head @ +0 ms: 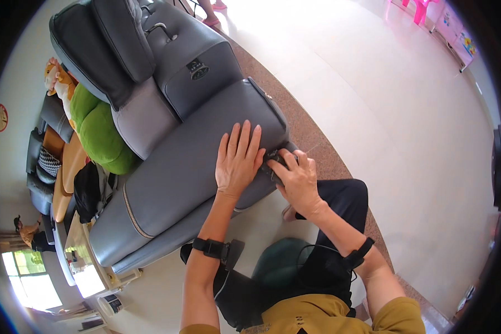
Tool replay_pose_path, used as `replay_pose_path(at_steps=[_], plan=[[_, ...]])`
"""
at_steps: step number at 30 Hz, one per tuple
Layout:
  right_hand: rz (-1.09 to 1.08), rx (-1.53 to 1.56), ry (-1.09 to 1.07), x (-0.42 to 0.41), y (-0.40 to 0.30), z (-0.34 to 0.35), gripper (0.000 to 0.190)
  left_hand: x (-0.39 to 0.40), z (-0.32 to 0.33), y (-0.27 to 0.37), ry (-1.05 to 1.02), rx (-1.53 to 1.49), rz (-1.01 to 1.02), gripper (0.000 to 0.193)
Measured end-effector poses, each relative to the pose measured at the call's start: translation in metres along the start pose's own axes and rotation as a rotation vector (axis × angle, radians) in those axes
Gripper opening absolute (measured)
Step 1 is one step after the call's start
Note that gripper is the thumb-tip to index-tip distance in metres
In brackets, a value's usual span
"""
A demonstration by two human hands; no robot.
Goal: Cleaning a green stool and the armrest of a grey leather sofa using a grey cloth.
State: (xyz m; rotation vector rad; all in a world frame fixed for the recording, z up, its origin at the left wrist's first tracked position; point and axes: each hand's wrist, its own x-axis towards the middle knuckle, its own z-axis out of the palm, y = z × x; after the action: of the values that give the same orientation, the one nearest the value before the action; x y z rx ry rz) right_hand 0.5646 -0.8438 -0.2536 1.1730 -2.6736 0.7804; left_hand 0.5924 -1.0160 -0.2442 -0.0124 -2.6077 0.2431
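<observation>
My left hand (pixel 239 163) lies flat on top of the grey leather armrest (pixel 183 179) of a sofa, palm down, with nothing in it. Just to its right, my right hand (pixel 298 179) curls its fingers around a dark, crumpled cloth-like thing (pixel 276 160). That thing is pressed against the armrest's side, below its rounded front end. My fingers cover much of it, so its exact kind is hard to tell. A thin brown band (pixel 132 208) crosses the armrest farther left.
Grey seat cushions (pixel 200 79) and a green plush cushion (pixel 102 131) are beyond the armrest. A wooden cabinet (pixel 81 244) stands at the left. Another person's feet (pixel 212 18) show at the top. Pale tiled floor (pixel 384 112) with a brown stone strip (pixel 317 133) runs along the right.
</observation>
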Motion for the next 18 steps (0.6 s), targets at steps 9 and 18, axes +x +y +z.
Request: replay_pose_path(at_steps=[9, 18], plan=[[-0.025, 0.035, 0.023, -0.0006, 0.0034, 0.0033, 0.060, 0.0003, -0.0015, -0.0026, 0.043, 0.046, -0.002, 0.046], [-0.067, 0.098, -0.012, -0.0037, 0.0113, -0.0002, 0.064, 0.0027, -0.0031, 0.0034, 0.056, -0.017, -0.016, 0.051]])
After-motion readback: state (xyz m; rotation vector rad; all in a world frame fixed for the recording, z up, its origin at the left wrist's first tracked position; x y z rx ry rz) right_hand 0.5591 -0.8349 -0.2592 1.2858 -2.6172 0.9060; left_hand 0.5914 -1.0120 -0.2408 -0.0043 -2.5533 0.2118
